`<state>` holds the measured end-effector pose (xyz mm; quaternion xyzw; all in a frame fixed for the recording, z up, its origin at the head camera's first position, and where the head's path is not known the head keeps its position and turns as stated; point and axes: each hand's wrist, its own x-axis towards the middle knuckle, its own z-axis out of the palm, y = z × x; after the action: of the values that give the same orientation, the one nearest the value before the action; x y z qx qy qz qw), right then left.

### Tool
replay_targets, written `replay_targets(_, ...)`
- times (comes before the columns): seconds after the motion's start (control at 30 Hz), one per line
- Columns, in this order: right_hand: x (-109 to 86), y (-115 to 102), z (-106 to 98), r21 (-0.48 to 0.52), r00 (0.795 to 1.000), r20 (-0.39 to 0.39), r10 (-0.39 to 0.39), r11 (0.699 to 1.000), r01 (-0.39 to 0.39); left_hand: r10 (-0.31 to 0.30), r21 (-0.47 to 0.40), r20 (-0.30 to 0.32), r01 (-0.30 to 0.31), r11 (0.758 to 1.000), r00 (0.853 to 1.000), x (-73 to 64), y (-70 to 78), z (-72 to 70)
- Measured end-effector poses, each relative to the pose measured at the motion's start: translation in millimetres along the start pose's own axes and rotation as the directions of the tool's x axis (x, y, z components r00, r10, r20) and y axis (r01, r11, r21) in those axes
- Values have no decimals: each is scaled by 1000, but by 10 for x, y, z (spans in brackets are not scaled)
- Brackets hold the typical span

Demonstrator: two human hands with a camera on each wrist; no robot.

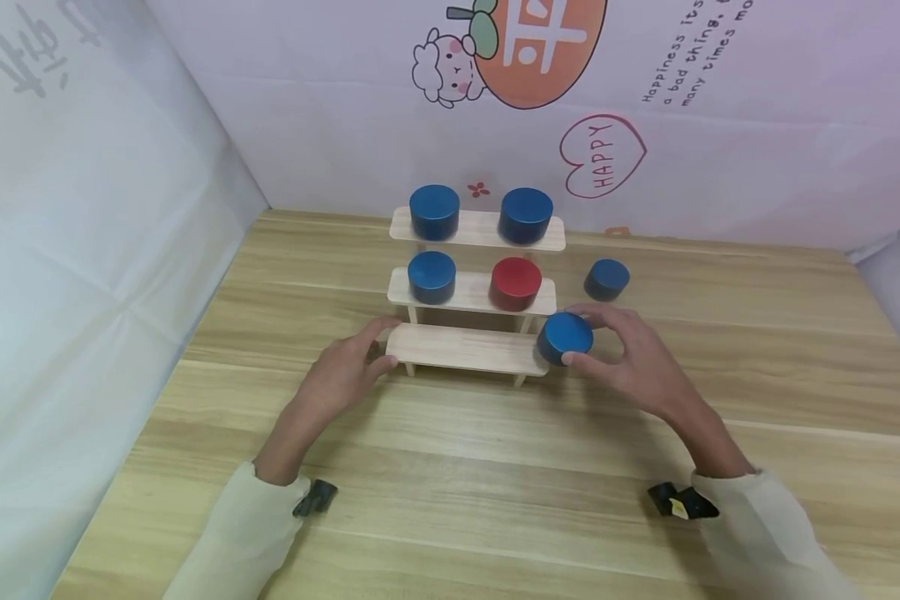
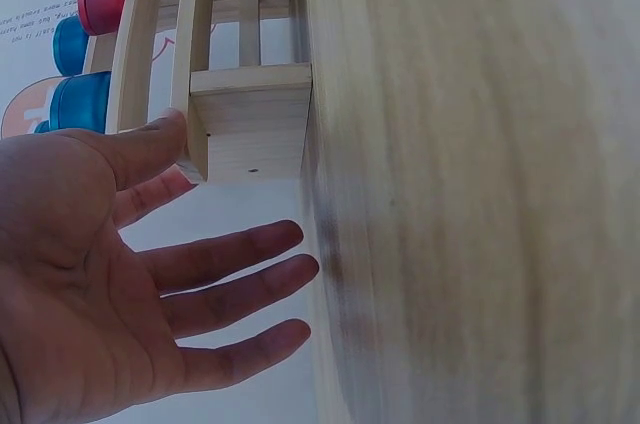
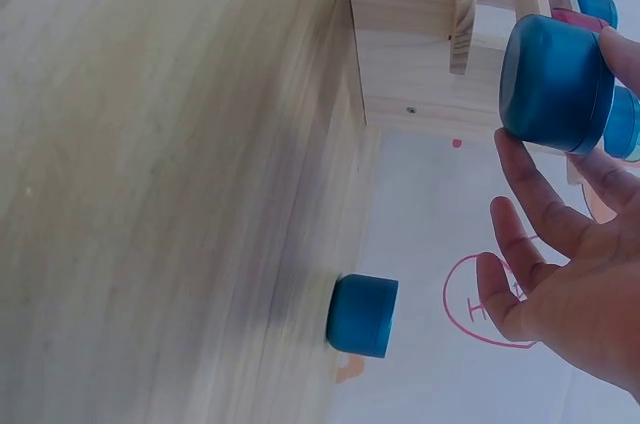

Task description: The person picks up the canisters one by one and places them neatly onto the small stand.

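A three-step wooden stand (image 1: 465, 348) stands on the table. My left hand (image 1: 342, 372) holds the left end of its lowest step, thumb at the front edge and index finger behind, other fingers spread in the left wrist view. Between thumb and fingers, my right hand (image 1: 633, 358) grips a blue cylinder (image 1: 566, 337) at the right end of that step. In the right wrist view this blue cylinder (image 3: 555, 84) is beside the step's end; whether it rests on it I cannot tell. A blue cylinder (image 1: 432, 277) and a red cylinder (image 1: 516, 283) sit on the middle step.
Two blue cylinders, left (image 1: 434, 212) and right (image 1: 526, 216), sit on the top step. Another blue cylinder (image 1: 607, 279) stands on the table (image 1: 450, 492) to the right of the stand. A printed white cloth (image 1: 330, 108) hangs behind.
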<state>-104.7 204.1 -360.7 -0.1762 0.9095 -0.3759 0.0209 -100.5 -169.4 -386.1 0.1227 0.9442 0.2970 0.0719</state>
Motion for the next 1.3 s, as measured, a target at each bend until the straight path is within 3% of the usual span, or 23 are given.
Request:
replay_targets(0.73, -33, -118, 177, 16, 1000, 12, 22, 1000, -23, -24, 55, -1, 24, 998, 1000, -11, 40, -16)
replay_targets(1.3, 17, -241, 338, 15, 999, -6, -43, 999, 43, -61, 72, 23, 60, 996, 998, -4, 81, -37)
